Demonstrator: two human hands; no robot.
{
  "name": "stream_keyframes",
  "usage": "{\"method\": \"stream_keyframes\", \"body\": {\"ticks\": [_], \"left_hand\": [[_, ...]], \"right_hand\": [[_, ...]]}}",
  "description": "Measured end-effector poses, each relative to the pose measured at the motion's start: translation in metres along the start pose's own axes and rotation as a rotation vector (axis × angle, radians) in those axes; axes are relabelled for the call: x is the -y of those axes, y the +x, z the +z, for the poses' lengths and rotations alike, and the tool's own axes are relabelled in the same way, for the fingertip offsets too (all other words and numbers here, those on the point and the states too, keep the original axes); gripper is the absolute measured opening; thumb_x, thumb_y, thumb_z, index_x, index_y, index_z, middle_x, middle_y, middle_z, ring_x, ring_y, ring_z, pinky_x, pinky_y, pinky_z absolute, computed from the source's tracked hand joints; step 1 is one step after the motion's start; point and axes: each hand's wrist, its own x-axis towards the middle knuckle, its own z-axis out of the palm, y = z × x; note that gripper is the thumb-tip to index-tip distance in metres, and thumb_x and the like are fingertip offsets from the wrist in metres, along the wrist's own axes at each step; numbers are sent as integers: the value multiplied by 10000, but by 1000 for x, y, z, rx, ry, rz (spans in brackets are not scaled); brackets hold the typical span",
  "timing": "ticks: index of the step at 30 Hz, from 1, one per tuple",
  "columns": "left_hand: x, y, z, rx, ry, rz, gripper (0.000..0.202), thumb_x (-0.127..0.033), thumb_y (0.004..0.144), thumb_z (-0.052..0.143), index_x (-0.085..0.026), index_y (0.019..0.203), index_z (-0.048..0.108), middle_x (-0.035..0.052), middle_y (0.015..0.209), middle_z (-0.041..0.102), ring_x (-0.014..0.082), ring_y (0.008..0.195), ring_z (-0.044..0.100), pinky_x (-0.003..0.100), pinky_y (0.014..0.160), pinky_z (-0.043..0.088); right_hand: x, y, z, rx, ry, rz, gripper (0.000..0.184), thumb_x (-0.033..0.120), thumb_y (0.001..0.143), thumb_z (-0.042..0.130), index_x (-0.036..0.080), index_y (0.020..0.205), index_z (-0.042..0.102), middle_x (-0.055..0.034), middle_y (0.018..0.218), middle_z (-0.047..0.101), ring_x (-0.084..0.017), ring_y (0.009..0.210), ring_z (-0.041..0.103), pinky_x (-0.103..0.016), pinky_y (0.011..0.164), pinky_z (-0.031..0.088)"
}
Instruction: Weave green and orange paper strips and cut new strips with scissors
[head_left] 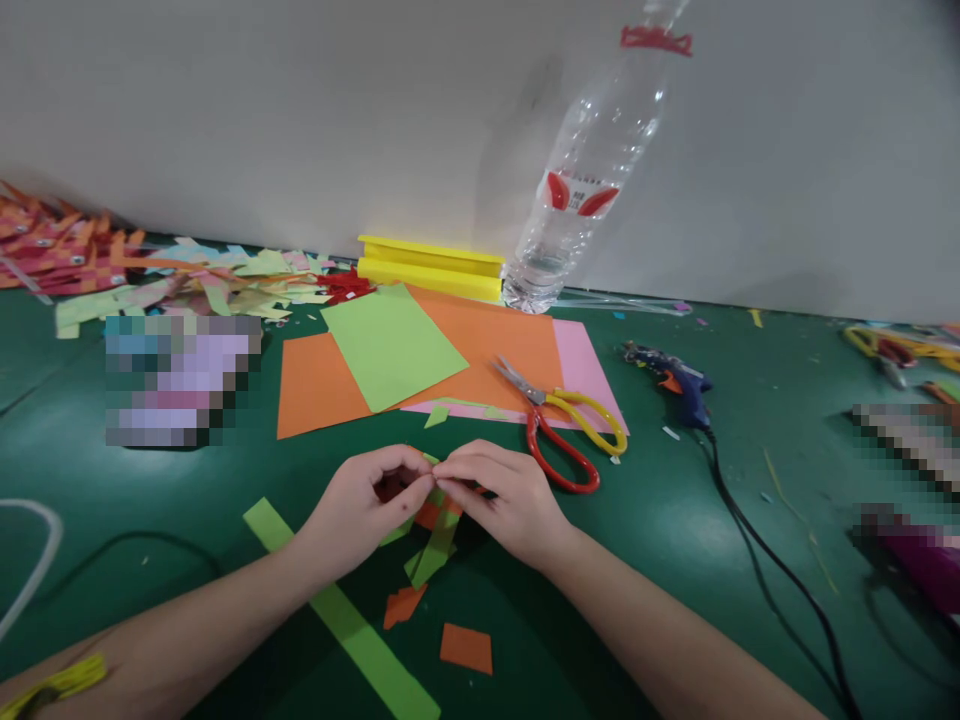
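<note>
**Strips (435,540) pinched by both hands**

Green and orange strips sat between the left hand (356,510) and the right hand (510,500). Both sets of fingertips were pressed together on the paper, meeting low over the table (675,540). Loose ends hung below the grip. Just right of it lay scissors (570,430), with a glue gun (675,385) farther right. Behind the grip lay sheets (480,345), and a bottle (585,170) stood beyond them. Nearer the person lay orange scraps (466,648) — and a green band (352,625) ran under the left forearm.
</note>
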Motion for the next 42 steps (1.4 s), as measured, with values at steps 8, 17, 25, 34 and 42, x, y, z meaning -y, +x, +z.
{"method": "stream_keyframes", "body": {"ticks": [8,17,25,34,42], "left_hand": [[-1,0,2,-25,6,2,169,-285,838,512,-170,768,613,-16,648,574,99,568,499,186,514,401],[-5,-1,2,-43,12,-3,147,-252,832,511,-165,781,618,-8,680,594,101,590,516,184,524,414],[-5,-1,1,-28,13,2,122,-236,819,517,-174,751,597,-26,641,570,86,550,492,174,500,406],[-1,-1,2,-72,-10,-40,167,-309,825,521,-161,777,581,-3,661,563,102,566,481,204,519,411],[0,-1,2,-55,-9,-58,180,-324,833,514,-163,790,581,3,671,564,110,576,479,213,524,406]], "right_hand": [[-2,-1,0,8,60,56,130,172,848,567,203,909,677,-40,839,676,-122,767,630,-241,687,538],[0,1,1,14,91,83,137,180,851,558,218,915,674,-33,835,689,-133,769,640,-260,684,548],[1,1,0,36,236,216,97,207,825,596,212,864,685,-34,816,676,-136,750,631,-276,668,538],[-4,5,-3,-194,943,577,52,158,762,554,194,794,575,2,746,545,-118,679,559,-294,678,492],[-10,9,-6,-194,1109,584,210,87,604,537,221,713,417,17,725,386,-124,636,416,-306,625,432]]}}
